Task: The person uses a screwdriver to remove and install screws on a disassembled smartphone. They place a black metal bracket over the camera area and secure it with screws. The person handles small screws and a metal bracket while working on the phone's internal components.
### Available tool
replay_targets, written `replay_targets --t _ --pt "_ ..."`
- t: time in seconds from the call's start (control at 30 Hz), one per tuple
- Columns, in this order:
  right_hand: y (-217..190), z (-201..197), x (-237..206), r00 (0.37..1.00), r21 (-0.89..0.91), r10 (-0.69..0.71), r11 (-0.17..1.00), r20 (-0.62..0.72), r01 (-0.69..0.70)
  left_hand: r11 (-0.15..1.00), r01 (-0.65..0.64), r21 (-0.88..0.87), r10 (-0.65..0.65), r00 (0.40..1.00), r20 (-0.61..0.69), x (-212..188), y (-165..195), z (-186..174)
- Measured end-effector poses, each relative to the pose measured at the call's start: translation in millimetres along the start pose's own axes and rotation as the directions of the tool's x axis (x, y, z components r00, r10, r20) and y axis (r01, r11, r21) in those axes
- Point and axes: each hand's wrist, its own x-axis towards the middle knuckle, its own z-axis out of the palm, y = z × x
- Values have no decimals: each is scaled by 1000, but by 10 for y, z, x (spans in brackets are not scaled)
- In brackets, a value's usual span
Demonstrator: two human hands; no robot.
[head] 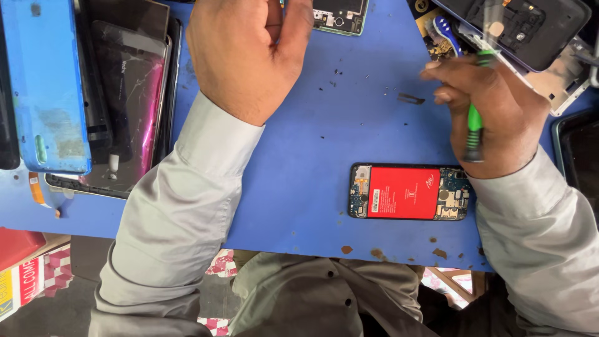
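Top edge cuts off a lot: the left hand [246,53] is curled near a small phone frame [340,15] at the top, fingertips out of view, so cannot tell if it grips anything. Right hand [490,112] is closed around a green-and-black screwdriver [474,128]; its tip is hidden behind the fingers. Dark opened phone back [521,28] at top right is cropped and partly blurred. Opened phone [409,191] lies flat on the blue mat [312,143] just below the right wrist, back cover off, red battery in the middle, circuit boards showing at both ends. A stack of cracked phones and screens [118,93] sits at left, overlapping.
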Motion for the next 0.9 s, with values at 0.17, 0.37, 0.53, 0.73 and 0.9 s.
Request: replay_targets --t 0.17,0.37,0.53,0.73,0.9 --pt "-60 -39 63 996 -107 -73 991 52 79 997 35 -70 -31 998 53 39 98 -2" --pt "-77 -36 178 994 -114 -78 990 77 87 996 -10 -91 19 995 99 76 231 26" --pt "13 14 132 993 -96 -38 994 111 49 992 -5 -124 17 995 100 65 199 10" --pt "77 117 116 991 -90 -3 996 130 15 991 7 -134 5 997 83 60 97 -7" --pt "23 176 175 991 -108 -28 993 134 43 988 -5 -152 17 997 73 40 28 -15"
